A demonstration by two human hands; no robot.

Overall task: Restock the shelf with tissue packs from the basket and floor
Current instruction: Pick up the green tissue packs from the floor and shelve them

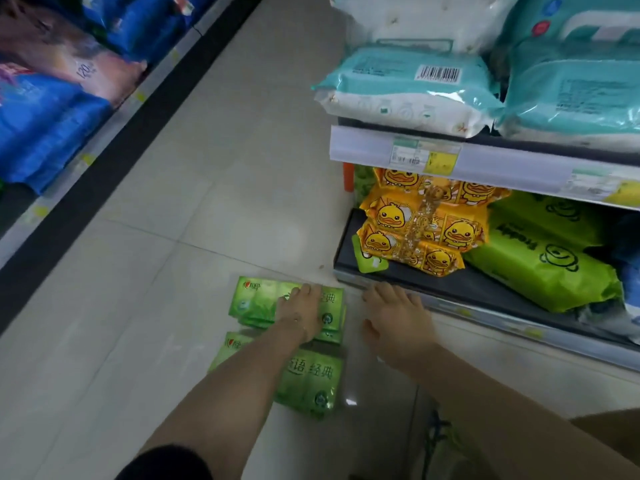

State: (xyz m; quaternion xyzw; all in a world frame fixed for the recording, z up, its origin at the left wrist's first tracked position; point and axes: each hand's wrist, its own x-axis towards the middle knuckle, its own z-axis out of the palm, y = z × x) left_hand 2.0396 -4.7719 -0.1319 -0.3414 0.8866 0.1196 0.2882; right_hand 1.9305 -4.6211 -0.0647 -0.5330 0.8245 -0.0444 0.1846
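Note:
Green tissue packs lie on the tiled floor in two small stacks, a far stack (258, 301) and a near stack (311, 384). My left hand (303, 313) rests flat on top of the far stack, fingers straight. My right hand (394, 320) hovers open just right of that stack, above the floor by the front lip of the bottom shelf (450, 289). On that dark shelf sit yellow duck-print packs (422, 230) and large lime-green packs (543, 268). No basket shows.
The shelf above carries teal and white wipe packs (408, 91) behind a price rail (450, 154). Across the aisle at left, a shelf holds blue packs (45, 129). Pale floor tiles (207, 168) run between the two shelves.

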